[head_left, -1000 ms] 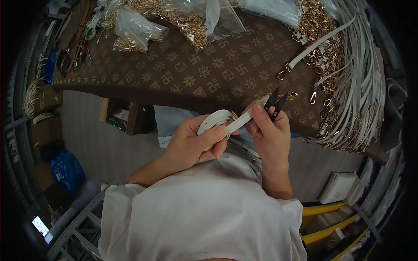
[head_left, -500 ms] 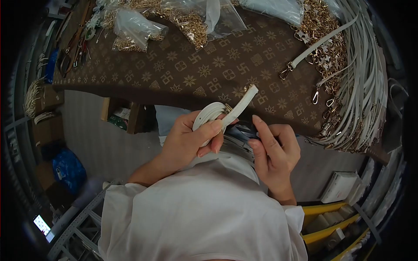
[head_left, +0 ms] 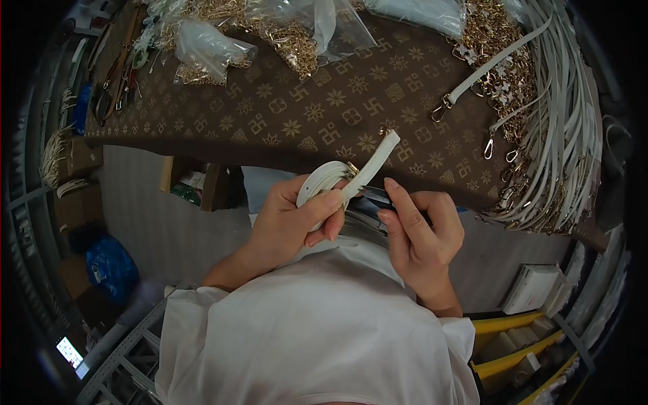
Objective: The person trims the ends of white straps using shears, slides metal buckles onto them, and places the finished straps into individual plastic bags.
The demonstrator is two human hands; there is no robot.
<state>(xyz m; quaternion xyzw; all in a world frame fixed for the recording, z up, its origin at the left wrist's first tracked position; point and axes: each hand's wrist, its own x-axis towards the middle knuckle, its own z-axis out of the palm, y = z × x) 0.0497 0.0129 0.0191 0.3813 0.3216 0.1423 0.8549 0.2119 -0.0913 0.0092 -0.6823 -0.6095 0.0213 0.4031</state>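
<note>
My left hand (head_left: pixel 291 214) is closed on a coiled white strap (head_left: pixel 320 177), the thumb pressing on its front. One flat end of the strap sticks up and to the right, with a gold metal piece at its tip. Another bit of gold hardware shows at the coil. My right hand (head_left: pixel 424 229) grips a small dark-handled pair of thread snips (head_left: pixel 375 194), most of it hidden by the fingers. Its pointed metal tip is at the strap's lower edge, close to my left thumb; whether it touches cannot be made out.
A brown patterned cloth (head_left: pixel 290 111) covers the table ahead. Gold chains (head_left: pixel 290 44) and clear plastic bags (head_left: pixel 209 47) lie along its back. Many white straps with clasps (head_left: pixel 560 135) hang over the right side. Leather strips (head_left: pixel 121 74) lie far left; a cardboard box (head_left: pixel 216 182) stands below.
My right hand has moved slightly left, bringing the snips' tip to the strap. The left hand keeps the coil in nearly the same place.
</note>
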